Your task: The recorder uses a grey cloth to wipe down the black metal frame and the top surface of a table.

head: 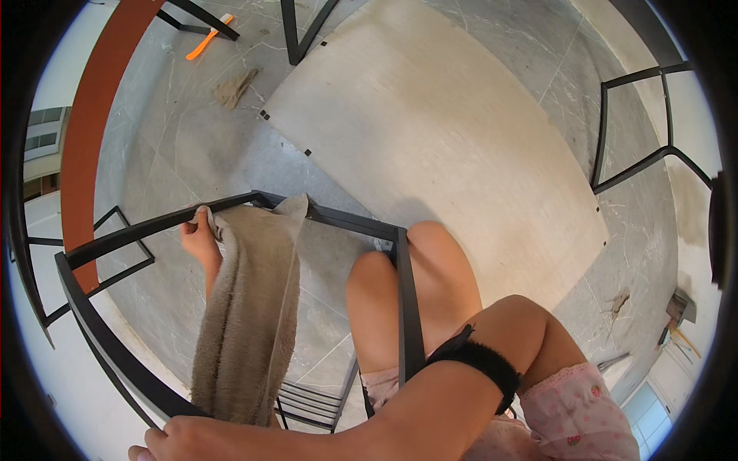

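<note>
A black metal frame (135, 230) with open sides stands around and in front of my bent knees. A brown-grey plush cloth (248, 311) hangs in long folds by its far rail. My left hand (200, 236) pinches the cloth's upper edge against that rail, thumb on top. My forearm behind it is partly covered by the cloth. Across the bottom of the view reaches my right arm, with a black fabric band (478, 357) near the elbow. My right hand (179, 441) is curled at the near-left bar of the frame, its fingers partly cut off by the picture's edge.
A large pale board (438, 132) lies on the grey tiled floor ahead. An orange-handled brush (209, 39) and a crumpled brown rag (235, 88) lie beyond the frame. More black metal legs (602, 138) stand right and far left, beside a rust-coloured band (95, 115).
</note>
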`<action>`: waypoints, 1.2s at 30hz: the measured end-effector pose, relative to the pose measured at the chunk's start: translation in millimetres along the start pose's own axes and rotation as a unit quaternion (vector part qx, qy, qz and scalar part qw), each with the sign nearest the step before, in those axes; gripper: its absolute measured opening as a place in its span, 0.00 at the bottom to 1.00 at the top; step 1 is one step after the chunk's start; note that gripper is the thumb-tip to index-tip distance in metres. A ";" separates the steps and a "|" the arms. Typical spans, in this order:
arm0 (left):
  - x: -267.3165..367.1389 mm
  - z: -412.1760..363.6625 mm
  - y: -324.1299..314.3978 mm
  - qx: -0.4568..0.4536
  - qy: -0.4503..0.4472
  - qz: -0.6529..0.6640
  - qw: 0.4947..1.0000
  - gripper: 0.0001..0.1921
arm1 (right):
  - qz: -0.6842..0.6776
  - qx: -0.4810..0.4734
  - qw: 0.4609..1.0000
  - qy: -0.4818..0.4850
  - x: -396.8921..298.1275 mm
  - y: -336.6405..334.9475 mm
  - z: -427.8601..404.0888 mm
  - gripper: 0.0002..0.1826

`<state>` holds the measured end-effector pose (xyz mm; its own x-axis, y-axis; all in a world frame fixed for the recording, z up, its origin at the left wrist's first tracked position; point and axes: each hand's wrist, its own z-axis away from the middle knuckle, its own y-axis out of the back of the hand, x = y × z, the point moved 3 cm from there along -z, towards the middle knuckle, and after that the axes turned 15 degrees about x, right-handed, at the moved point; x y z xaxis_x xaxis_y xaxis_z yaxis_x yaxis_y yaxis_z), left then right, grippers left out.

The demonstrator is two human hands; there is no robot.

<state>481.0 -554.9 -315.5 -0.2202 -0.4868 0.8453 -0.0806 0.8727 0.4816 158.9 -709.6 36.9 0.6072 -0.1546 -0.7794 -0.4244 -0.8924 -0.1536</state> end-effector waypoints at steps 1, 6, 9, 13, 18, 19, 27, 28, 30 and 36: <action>9.6 8.0 -0.4 0.025 0.008 0.016 1.000 0.15 | 0.004 -0.004 1.000 -0.004 5.0 -0.8 1.5 0.13; 86.2 -2.8 48.8 0.087 -0.063 0.086 0.990 0.10 | -0.010 -0.045 0.999 0.016 0.7 3.7 0.9 0.05; 149.5 -4.5 78.1 0.145 -0.080 0.131 0.977 0.10 | 0.007 -0.093 0.996 0.007 -8.1 9.4 -3.1 0.03; 176.3 2.5 121.4 0.170 -0.119 0.142 0.968 0.17 | 0.070 -0.059 0.995 0.047 -6.0 5.8 5.6 0.06; 219.4 48.4 190.4 0.162 -0.131 0.110 0.972 0.15 | 0.097 -0.152 0.983 0.018 -6.4 13.1 5.0 0.10; 233.6 52.1 195.8 0.199 -0.092 0.188 0.957 0.16 | 0.079 -0.138 0.987 0.016 -7.9 17.0 1.9 0.10; 328.7 -23.7 221.1 0.196 -0.307 0.049 0.930 0.23 | 0.062 -0.101 0.993 -0.018 -10.0 16.2 1.4 0.06; 327.0 -35.2 210.9 0.131 -0.327 -0.049 0.935 0.24 | 0.059 -0.107 0.992 -0.011 -14.6 15.0 0.5 0.06; 314.6 -47.8 182.6 -0.012 -0.344 -0.230 0.910 0.26 | 0.069 -0.098 0.993 -0.015 -10.6 17.5 -0.6 0.05; 322.4 -14.7 174.9 -0.036 -0.491 -0.209 0.845 0.23 | 0.073 -0.119 0.990 -0.027 -12.3 13.9 -4.2 0.04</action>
<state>410.2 -559.8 44.6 -0.8901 -0.4556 0.0156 -0.2992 0.6097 0.7340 148.3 -721.8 46.9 0.5118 -0.2727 -0.8146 -0.3319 -0.9374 0.1053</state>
